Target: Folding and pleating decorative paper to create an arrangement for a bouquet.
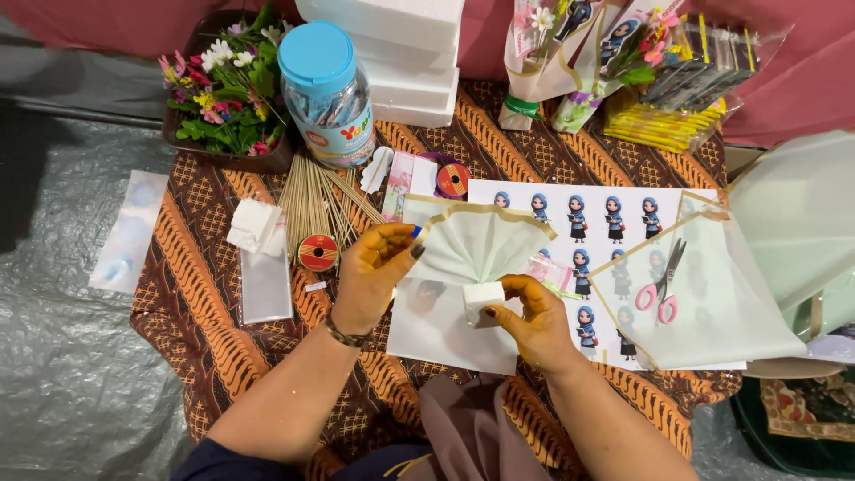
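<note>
Nearest the person, the right hand pinches a small white foam block between thumb and fingertips, the block sitting at the gathered base of a fan of translucent wrapping paper with a gold edge. The left hand is curled around the fan's upper left edge, its fingers closed on the gold border just above and left of the block. Under the fan lies a white sticker sheet printed with rows of small figures in blue headscarves, and on another gold-edged sheet to the right rest pink-handled scissors. Left of the hands are a red ribbon spool, a clear flat plastic sleeve and a bundle of bamboo skewers, all on a brown patterned cloth. Farther off stand a clear jar with a light blue lid and a red-and-yellow label, a tray of small artificial flowers, stacked white foam slabs and yellow packets in clear wrap.
</note>
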